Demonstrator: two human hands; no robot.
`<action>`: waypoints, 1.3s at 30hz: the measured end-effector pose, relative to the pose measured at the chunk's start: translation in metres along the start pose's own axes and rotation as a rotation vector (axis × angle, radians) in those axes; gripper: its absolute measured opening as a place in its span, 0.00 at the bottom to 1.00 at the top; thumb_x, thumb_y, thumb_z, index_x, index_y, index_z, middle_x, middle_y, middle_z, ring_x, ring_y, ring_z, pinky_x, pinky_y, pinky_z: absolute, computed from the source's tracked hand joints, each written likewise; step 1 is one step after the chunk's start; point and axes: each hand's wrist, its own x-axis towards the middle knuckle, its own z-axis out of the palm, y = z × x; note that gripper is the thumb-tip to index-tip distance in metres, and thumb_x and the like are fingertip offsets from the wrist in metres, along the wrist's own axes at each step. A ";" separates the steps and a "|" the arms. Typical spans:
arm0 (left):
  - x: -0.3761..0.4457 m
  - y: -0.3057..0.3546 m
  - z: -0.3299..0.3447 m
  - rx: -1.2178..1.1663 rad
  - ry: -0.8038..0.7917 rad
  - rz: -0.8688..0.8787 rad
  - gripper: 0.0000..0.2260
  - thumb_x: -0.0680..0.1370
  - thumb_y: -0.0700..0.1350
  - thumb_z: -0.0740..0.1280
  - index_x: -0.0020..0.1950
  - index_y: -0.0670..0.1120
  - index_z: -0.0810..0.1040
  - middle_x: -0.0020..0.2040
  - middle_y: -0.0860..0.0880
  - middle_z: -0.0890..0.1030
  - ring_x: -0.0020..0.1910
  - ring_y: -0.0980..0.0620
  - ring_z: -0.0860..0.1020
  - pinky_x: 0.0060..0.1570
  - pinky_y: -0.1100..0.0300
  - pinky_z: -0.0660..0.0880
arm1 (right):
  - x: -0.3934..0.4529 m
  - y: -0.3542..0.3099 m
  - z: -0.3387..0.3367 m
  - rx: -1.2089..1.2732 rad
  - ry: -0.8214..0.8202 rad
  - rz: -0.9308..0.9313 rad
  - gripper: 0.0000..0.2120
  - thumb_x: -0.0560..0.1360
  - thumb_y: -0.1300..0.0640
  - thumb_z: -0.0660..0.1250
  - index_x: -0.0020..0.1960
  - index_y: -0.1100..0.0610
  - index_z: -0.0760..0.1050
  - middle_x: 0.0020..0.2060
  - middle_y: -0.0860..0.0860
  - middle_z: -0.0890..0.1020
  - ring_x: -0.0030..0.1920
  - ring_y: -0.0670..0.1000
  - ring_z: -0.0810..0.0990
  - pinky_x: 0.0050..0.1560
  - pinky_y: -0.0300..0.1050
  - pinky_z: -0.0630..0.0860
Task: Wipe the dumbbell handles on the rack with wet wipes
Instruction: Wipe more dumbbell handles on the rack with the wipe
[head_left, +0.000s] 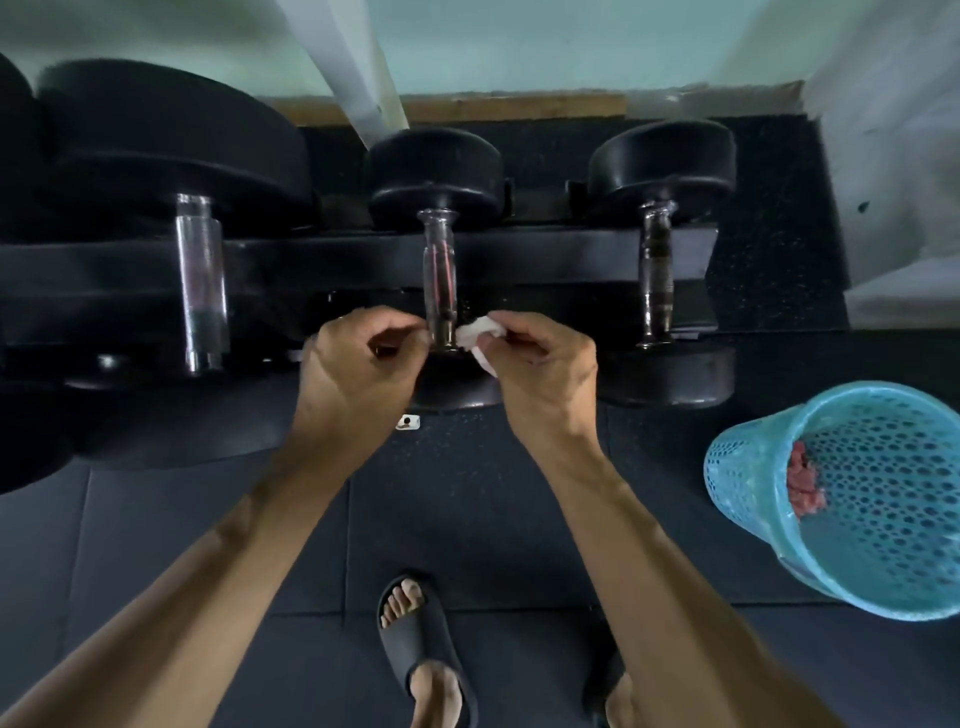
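Note:
Three black dumbbells lie on a low black rack (519, 254). The middle dumbbell's chrome handle (439, 270) runs away from me, and both my hands meet at its near end. My right hand (540, 374) pinches a crumpled white wet wipe (480, 332) against the handle's right side. My left hand (358, 369) has its fingers curled at the handle's left side; whether it holds part of the wipe is hidden. The left dumbbell's handle (200, 280) and the right dumbbell's handle (657, 275) are untouched.
A blue perforated plastic basket (883, 566) with a pinkish crumpled thing (802, 480) inside stands on the floor at my right. Dark rubber mats cover the floor. My feet in black slides (421, 639) are below. A white post (358, 78) rises behind the rack.

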 end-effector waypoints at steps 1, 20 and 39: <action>0.002 -0.006 0.002 0.069 0.046 0.021 0.06 0.78 0.44 0.70 0.53 0.49 0.84 0.48 0.55 0.84 0.47 0.60 0.82 0.49 0.66 0.77 | 0.004 0.002 0.003 0.023 0.032 0.034 0.08 0.75 0.63 0.72 0.53 0.56 0.84 0.42 0.44 0.86 0.44 0.41 0.85 0.48 0.37 0.81; 0.005 -0.051 0.047 0.037 0.056 -0.188 0.42 0.62 0.77 0.66 0.66 0.49 0.71 0.59 0.54 0.70 0.60 0.58 0.68 0.47 0.75 0.63 | 0.115 0.002 0.062 0.217 -0.040 0.195 0.04 0.72 0.58 0.77 0.44 0.51 0.84 0.39 0.47 0.86 0.40 0.44 0.85 0.54 0.47 0.83; 0.010 -0.065 0.040 -0.041 0.055 -0.164 0.41 0.61 0.74 0.62 0.66 0.50 0.71 0.59 0.56 0.71 0.58 0.59 0.71 0.48 0.77 0.65 | 0.083 0.009 0.030 -0.038 -0.397 0.297 0.05 0.72 0.64 0.75 0.42 0.55 0.83 0.36 0.47 0.87 0.41 0.43 0.85 0.47 0.40 0.82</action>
